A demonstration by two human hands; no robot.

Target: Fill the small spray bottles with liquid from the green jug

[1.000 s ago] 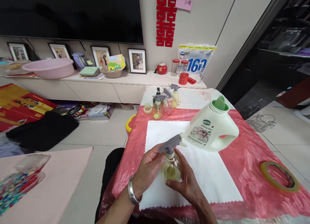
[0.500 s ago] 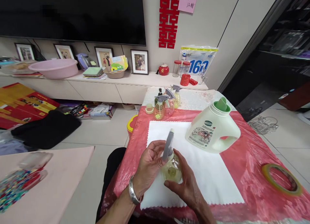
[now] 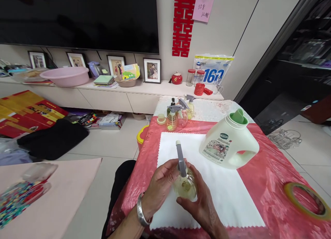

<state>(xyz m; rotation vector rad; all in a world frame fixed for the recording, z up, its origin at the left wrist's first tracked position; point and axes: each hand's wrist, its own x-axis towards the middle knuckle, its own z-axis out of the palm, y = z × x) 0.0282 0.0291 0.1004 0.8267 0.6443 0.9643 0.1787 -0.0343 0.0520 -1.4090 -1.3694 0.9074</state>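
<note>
A small clear spray bottle (image 3: 185,186) with yellowish liquid and a grey trigger head (image 3: 180,158) stands on a white cloth (image 3: 227,194) near the table's front. My left hand (image 3: 161,184) grips its neck and grey head. My right hand (image 3: 199,201) wraps around the bottle's round body from the right. The nozzle points away from me. A pale green detergent jug (image 3: 227,144) with an open green spout stands just behind and to the right.
Three more small spray bottles (image 3: 178,113) and a loose cap (image 3: 161,118) stand at the table's far end. A roll of tape (image 3: 307,200) lies on the red table cover (image 3: 271,170) at the right. A low cabinet with photo frames and a pink basin (image 3: 66,75) runs along the wall.
The grey trigger head has turned from pointing right toward the jug to pointing straight away from me. Both hands stay on the bottle.
</note>
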